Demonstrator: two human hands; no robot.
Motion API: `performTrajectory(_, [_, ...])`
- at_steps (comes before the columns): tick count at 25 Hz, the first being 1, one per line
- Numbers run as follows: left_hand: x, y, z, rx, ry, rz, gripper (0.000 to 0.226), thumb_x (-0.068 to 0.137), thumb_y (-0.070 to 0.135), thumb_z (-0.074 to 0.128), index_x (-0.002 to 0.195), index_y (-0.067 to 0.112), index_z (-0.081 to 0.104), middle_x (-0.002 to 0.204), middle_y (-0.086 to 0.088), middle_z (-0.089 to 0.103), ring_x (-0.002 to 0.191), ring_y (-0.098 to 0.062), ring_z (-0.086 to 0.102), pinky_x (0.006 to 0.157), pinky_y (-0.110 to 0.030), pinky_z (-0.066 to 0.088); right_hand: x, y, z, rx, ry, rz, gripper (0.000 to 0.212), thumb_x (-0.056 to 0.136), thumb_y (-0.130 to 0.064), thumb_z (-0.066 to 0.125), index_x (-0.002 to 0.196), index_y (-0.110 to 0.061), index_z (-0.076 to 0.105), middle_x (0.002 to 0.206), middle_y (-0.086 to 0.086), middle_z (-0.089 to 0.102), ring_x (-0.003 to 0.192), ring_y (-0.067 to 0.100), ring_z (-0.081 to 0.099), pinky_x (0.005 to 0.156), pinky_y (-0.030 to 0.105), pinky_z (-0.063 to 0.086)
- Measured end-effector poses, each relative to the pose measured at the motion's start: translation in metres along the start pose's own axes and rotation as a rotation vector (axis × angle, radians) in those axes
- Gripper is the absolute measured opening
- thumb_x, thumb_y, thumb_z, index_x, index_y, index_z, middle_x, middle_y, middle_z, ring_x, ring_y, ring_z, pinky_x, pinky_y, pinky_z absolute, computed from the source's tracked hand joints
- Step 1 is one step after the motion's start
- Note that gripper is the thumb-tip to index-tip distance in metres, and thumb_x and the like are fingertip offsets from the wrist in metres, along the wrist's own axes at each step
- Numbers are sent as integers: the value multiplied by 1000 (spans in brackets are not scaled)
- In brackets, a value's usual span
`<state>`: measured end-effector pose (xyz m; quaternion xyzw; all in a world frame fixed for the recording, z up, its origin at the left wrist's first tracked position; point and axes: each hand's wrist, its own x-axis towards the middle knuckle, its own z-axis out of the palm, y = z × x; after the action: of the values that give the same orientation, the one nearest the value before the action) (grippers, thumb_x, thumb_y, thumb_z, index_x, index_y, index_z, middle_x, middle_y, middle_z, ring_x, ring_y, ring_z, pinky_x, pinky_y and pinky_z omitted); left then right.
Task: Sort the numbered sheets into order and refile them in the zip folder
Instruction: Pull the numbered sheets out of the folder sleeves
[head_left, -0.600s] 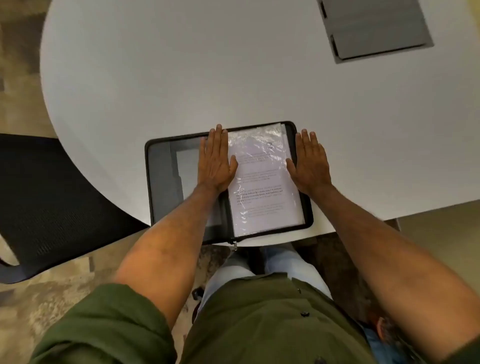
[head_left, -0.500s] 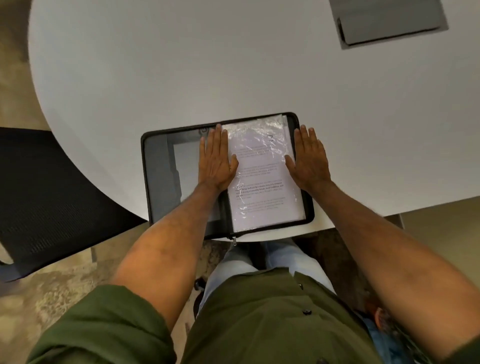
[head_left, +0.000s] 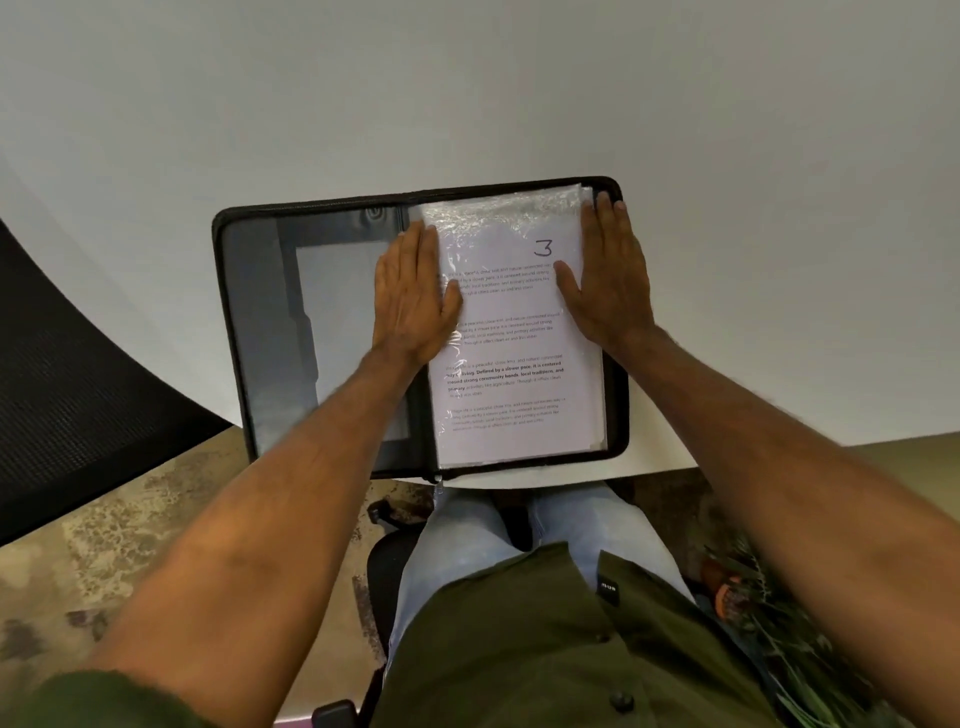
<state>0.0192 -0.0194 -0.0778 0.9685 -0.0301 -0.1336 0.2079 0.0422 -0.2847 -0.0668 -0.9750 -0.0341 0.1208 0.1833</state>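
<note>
A black zip folder (head_left: 244, 322) lies open at the near edge of the white table (head_left: 467, 93). Its right half holds a stack of printed sheets in clear plastic sleeves (head_left: 511, 364); the top sheet bears a handwritten 3 near its upper right corner. My left hand (head_left: 413, 296) lies flat with straight fingers on the folder's spine and the left edge of the stack. My right hand (head_left: 613, 280) lies flat on the right edge of the stack. The left half of the folder shows a grey pocket with a pale sheet behind it.
A black mesh chair (head_left: 78, 395) stands to the left of the table. My legs in light jeans (head_left: 467, 540) are under the table edge. Patterned carpet (head_left: 130, 530) shows below.
The camera has come closer and tilted down. Both hands have stayed flat on the stack, the right one having shifted inward onto the sheet; the 3 on the top sheet is now readable.
</note>
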Motion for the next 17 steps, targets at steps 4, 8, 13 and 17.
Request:
performTrajectory(4, [6,-3,17,20,80,-6,66,104,37,40,161,7,22,168,-14,20,154,-31,21,125,-52,16,15,9,11,8,49,-18,74,106,-47,37,163,-8,13,171,14,10,159,31,8,126,49,20])
performTrajectory(8, [6,-2,32,4,126,-26,65,107,32,38,163,8,16,171,-12,11,158,-28,8,128,-51,4,20,12,21,-64,89,-81,68,108,-48,32,164,-12,17,171,15,13,158,32,11,125,50,20])
performTrajectory(13, [7,4,40,77,153,-100,66,106,39,31,164,12,14,172,-8,10,159,-24,6,128,-49,4,22,18,28,-101,121,-99,64,109,-49,32,162,-14,25,170,17,16,158,34,13,125,51,20])
performTrajectory(17, [8,3,42,75,155,-100,66,106,40,31,164,13,14,172,-8,10,159,-24,6,128,-49,4,25,17,29,-82,160,-116,59,108,-45,40,160,-19,34,169,18,19,157,36,14,125,50,20])
